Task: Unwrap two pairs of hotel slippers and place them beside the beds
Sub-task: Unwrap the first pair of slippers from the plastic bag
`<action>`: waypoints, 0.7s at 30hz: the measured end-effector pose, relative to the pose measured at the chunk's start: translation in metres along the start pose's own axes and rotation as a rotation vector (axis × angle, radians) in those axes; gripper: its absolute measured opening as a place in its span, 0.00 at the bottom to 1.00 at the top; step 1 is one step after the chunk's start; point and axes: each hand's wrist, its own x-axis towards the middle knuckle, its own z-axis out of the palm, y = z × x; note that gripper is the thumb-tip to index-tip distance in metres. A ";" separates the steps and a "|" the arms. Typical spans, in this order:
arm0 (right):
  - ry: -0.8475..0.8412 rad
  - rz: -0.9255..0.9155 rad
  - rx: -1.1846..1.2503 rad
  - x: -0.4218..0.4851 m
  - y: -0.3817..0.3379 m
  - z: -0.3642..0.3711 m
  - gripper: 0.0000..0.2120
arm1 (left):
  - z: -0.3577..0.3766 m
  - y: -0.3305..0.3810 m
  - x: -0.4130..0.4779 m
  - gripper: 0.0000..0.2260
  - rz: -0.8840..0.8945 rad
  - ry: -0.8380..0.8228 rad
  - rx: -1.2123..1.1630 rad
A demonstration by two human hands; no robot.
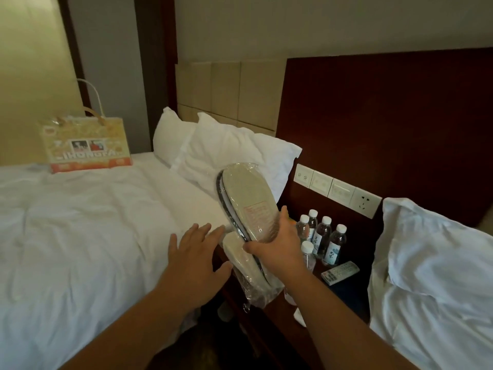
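My right hand (277,244) grips a pair of pale slippers sealed in clear plastic wrap (246,202), held up sole-outward over the gap between the beds. Under it a second wrapped pair (246,265) hangs at the edge of the left bed (80,236), partly hidden by my right hand and the upper pair. My left hand (198,256) hovers beside them with fingers spread and relaxed, fingertips close to the wrap, holding nothing.
A dark nightstand (349,287) between the beds carries several water bottles (324,236) and a remote control (340,272). Pillows (226,148) lie at the headboard. A patterned gift bag (85,145) stands on the left bed. The right bed (432,276) fills the right side.
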 end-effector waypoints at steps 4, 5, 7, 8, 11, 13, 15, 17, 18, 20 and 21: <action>-0.004 -0.009 0.043 -0.010 -0.011 -0.008 0.65 | -0.009 0.008 -0.003 0.32 0.013 0.021 0.009; -0.010 -0.009 0.062 -0.011 -0.013 -0.009 0.65 | -0.012 0.010 -0.004 0.32 0.015 0.026 0.005; -0.029 0.005 0.112 -0.016 -0.020 -0.012 0.65 | -0.016 0.013 -0.003 0.33 0.013 0.029 -0.012; -0.038 0.010 0.142 -0.019 -0.024 -0.014 0.66 | -0.018 0.014 -0.003 0.33 0.010 0.029 -0.025; -0.071 0.033 0.251 -0.027 -0.032 -0.021 0.63 | -0.026 0.021 -0.002 0.35 -0.009 0.023 -0.081; -0.124 0.052 0.307 -0.032 -0.037 -0.025 0.51 | -0.032 0.026 -0.002 0.36 -0.008 0.010 -0.119; -0.187 0.078 0.377 -0.037 -0.042 -0.031 0.19 | -0.037 0.031 -0.002 0.37 0.001 0.002 -0.168; -0.240 0.148 0.547 -0.039 -0.045 -0.036 0.09 | -0.041 0.036 -0.002 0.38 0.005 0.008 -0.227; -0.268 0.208 0.630 -0.040 -0.045 -0.040 0.13 | -0.043 0.038 -0.002 0.38 0.006 0.011 -0.256; -0.317 0.285 0.743 -0.040 -0.042 -0.044 0.17 | -0.044 0.040 -0.002 0.39 -0.001 0.003 -0.308; -0.328 0.297 0.786 -0.040 -0.041 -0.045 0.17 | -0.045 0.041 -0.001 0.40 -0.012 -0.014 -0.340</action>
